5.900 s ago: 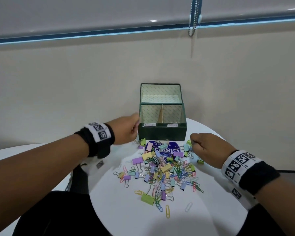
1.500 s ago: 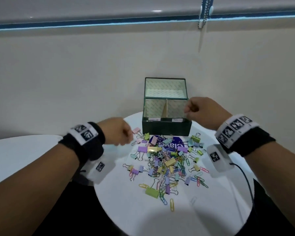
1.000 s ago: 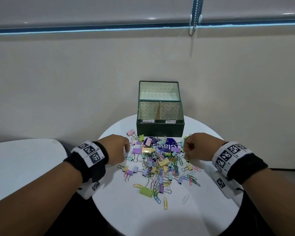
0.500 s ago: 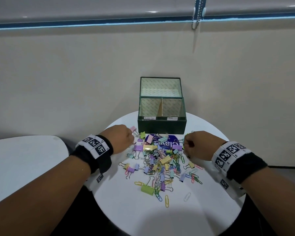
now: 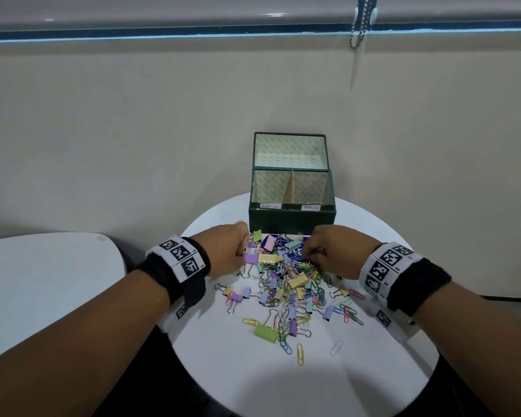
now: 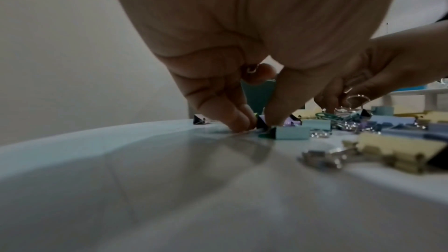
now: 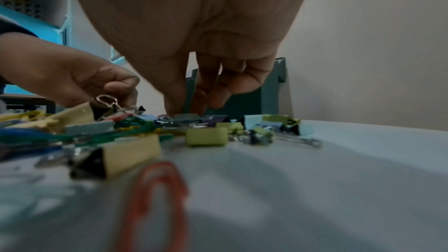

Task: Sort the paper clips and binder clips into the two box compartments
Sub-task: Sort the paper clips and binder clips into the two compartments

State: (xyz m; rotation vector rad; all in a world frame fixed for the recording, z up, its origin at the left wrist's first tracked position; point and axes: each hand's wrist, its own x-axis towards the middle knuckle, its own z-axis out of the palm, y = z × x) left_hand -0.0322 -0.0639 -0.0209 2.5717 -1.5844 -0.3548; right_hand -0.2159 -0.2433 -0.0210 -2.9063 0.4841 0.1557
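A dark green box (image 5: 292,219) stands at the table's far edge with its lid up, and a cardboard divider splits it into two labelled compartments. In front of it lies a pile of pastel binder clips and coloured paper clips (image 5: 286,291). My left hand (image 5: 243,253) is at the pile's far left. In the left wrist view its thumb and fingertips (image 6: 238,121) pinch a small dark-sided binder clip (image 6: 261,122) on the table. My right hand (image 5: 308,254) reaches into the pile's far side. Its thumb and fingers (image 7: 206,99) close on a clip (image 7: 185,116) whose kind is unclear.
The round white table (image 5: 388,374) ends close behind the box, at a beige wall. A second white table (image 5: 42,272) stands to the left across a dark gap. Loose paper clips (image 5: 300,353) lie nearest me, and a light blue binder clip (image 6: 289,132) lies beside my left fingers.
My right hand came down from over the box's right compartment to the pile, then shifted left into its far side. My left hand stayed at the pile's left edge and closed on a clip.
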